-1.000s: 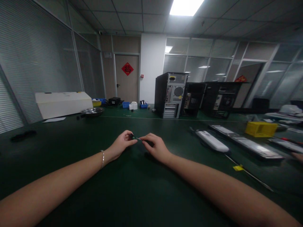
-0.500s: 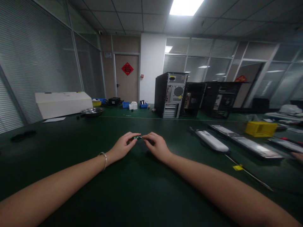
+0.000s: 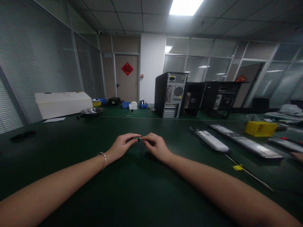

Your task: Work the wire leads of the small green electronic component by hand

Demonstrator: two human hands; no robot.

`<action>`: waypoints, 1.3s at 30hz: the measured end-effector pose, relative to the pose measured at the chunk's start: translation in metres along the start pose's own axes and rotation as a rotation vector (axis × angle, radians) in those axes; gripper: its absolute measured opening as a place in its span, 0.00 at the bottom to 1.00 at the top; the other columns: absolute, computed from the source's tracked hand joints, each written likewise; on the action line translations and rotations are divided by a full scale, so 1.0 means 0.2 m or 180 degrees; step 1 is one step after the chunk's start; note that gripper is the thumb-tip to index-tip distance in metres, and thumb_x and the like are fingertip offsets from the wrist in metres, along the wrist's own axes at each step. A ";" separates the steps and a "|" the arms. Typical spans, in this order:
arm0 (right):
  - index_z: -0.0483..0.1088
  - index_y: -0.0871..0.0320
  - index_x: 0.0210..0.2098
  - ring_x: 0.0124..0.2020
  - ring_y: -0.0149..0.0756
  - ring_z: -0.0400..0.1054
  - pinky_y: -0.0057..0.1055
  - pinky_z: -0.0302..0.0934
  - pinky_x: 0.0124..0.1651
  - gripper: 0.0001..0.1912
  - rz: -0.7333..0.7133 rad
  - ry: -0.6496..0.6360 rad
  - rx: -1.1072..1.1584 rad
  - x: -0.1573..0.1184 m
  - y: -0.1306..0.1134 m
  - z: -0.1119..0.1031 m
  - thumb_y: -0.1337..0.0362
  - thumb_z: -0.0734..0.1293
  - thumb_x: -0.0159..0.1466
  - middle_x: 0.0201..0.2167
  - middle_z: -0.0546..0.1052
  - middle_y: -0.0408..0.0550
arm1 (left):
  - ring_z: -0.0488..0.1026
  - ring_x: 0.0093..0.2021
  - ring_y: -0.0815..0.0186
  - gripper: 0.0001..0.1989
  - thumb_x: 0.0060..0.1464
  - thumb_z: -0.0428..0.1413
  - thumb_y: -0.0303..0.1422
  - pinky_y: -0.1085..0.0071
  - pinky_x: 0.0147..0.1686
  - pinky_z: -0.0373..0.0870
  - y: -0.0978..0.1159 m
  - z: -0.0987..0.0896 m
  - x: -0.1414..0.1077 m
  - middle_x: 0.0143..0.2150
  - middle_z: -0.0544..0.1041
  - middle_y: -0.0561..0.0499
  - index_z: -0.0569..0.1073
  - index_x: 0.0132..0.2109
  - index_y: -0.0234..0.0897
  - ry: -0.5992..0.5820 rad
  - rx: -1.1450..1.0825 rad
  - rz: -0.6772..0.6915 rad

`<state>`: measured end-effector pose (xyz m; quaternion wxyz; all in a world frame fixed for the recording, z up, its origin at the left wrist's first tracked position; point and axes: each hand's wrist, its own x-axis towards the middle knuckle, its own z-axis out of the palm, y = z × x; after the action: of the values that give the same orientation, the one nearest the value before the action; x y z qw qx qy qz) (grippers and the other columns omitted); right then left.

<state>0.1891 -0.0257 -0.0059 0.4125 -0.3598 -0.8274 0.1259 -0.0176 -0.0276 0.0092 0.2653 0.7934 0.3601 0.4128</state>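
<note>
One small green part (image 3: 136,138) sits over the bench (image 3: 137,192), pinched between the thumb and fingers (image 3: 129,136) of the left hand (image 3: 119,145). Its long axis runs roughly left to right, with a dark, silvery end pointing toward the right hand (image 3: 157,148). The right hand's fingertips meet at that end; whether they grip it or only touch it, I cannot tell. Beyond stand three computer towers (image 3: 171,94) and two blue bins (image 3: 126,105); to the right lie one white power strip (image 3: 213,142) and one yellow basket (image 3: 261,128).
</note>
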 end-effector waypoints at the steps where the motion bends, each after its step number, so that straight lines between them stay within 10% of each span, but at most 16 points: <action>1: 0.72 0.53 0.44 0.35 0.33 0.67 0.29 0.60 0.38 0.12 -0.0012 -0.0004 0.0021 0.00 0.00 0.00 0.67 0.62 0.62 0.36 0.73 0.46 | 0.70 0.50 0.58 0.13 0.55 0.52 0.36 0.64 0.53 0.62 0.00 0.00 0.00 0.48 0.76 0.49 0.75 0.47 0.43 -0.0011 -0.0030 -0.0024; 23: 0.73 0.55 0.43 0.37 0.33 0.67 0.29 0.59 0.39 0.11 0.0145 0.0201 0.0210 0.01 0.04 0.01 0.67 0.62 0.62 0.36 0.74 0.46 | 0.71 0.45 0.61 0.12 0.54 0.53 0.34 0.67 0.44 0.67 -0.08 0.01 0.03 0.43 0.74 0.48 0.73 0.44 0.37 -0.0450 -0.0721 -0.0585; 30: 0.73 0.56 0.42 0.35 0.33 0.66 0.29 0.59 0.37 0.11 0.0251 0.0170 0.0135 0.01 0.05 0.02 0.64 0.62 0.62 0.35 0.74 0.47 | 0.70 0.42 0.62 0.11 0.57 0.49 0.35 0.67 0.45 0.65 -0.08 0.02 0.01 0.39 0.75 0.50 0.73 0.41 0.37 -0.1019 0.0218 -0.0231; 39: 0.73 0.56 0.41 0.39 0.35 0.68 0.31 0.61 0.41 0.11 0.0422 -0.0213 0.0095 0.02 0.09 0.04 0.62 0.63 0.61 0.37 0.75 0.47 | 0.69 0.45 0.61 0.14 0.59 0.46 0.37 0.66 0.47 0.64 -0.04 0.03 0.00 0.44 0.73 0.48 0.72 0.46 0.40 -0.0725 0.0587 0.0001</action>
<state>0.1909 -0.0088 -0.0170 0.3808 -0.4032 -0.8131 0.1773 -0.0163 -0.0233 0.0007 0.2303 0.8562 0.3640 0.2852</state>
